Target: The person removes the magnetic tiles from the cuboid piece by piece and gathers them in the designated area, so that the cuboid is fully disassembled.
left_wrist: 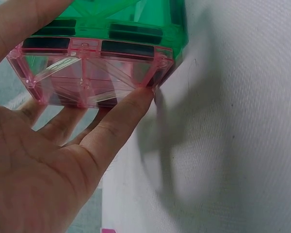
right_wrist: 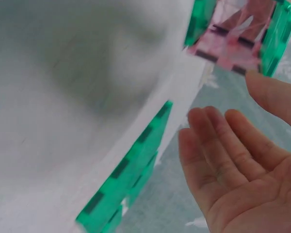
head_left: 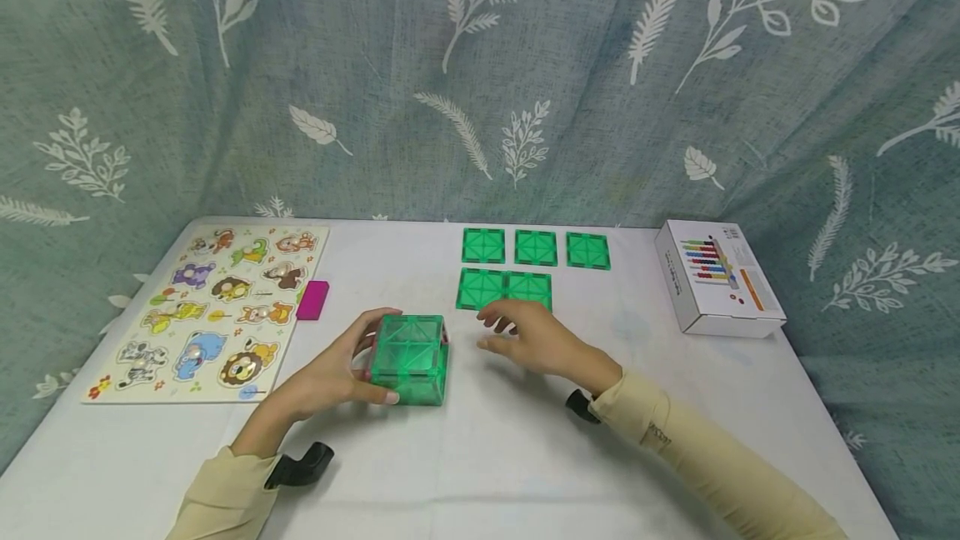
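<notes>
My left hand (head_left: 330, 379) grips a box built of magnetic tiles (head_left: 409, 350), with the thumb along its near side and the fingers round behind. Green tiles form its top and front; in the left wrist view a pink tile (left_wrist: 82, 80) faces the palm. Through the box's right side, pink shows between green walls in the right wrist view. My right hand (head_left: 536, 342) hovers to the right of the box, holding nothing, its fingers loosely bent. Just beyond its fingertips lie two green magnetic tiles (head_left: 482, 288) side by side.
Three more green tiles (head_left: 536, 247) lie in a row at the back. On the left is an animal peg puzzle board (head_left: 225, 319), with a magenta block (head_left: 312, 300) at its right edge. A white box (head_left: 720, 277) stands at the back right, near the curtain (head_left: 480, 82).
</notes>
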